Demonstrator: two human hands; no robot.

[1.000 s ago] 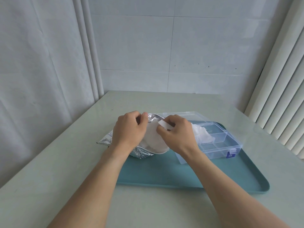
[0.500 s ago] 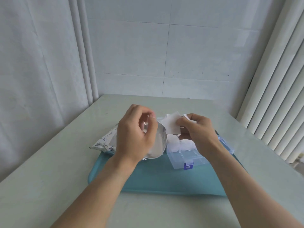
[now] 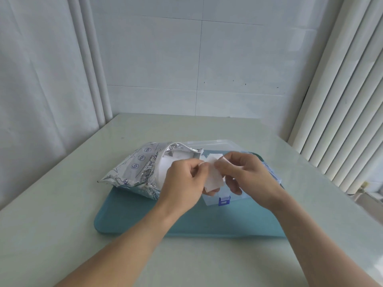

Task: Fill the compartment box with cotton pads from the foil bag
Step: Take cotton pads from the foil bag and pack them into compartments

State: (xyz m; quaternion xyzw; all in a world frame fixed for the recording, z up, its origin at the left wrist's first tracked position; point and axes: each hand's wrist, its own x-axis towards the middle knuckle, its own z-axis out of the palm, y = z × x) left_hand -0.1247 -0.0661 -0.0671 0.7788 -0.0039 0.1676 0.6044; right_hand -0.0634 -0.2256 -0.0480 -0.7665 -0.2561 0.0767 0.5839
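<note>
A silver foil bag [image 3: 136,168] lies open on the left end of the teal tray [image 3: 128,216], white pads showing in its mouth. The clear compartment box [image 3: 217,198] with a blue latch sits to its right, lid open behind, mostly hidden by my hands. My left hand [image 3: 182,183] and my right hand [image 3: 246,175] both pinch a white cotton pad [image 3: 213,175] between them, held just above the box's front.
The tray sits on a pale green table [image 3: 62,204] in a corner. A white curtain [image 3: 41,79] hangs on the left, vertical blinds [image 3: 342,100] on the right, a tiled wall behind.
My left hand has let go of the foil bag and moved right to pinch the pad with my right hand. The bag now lies flat with its mouth open.
</note>
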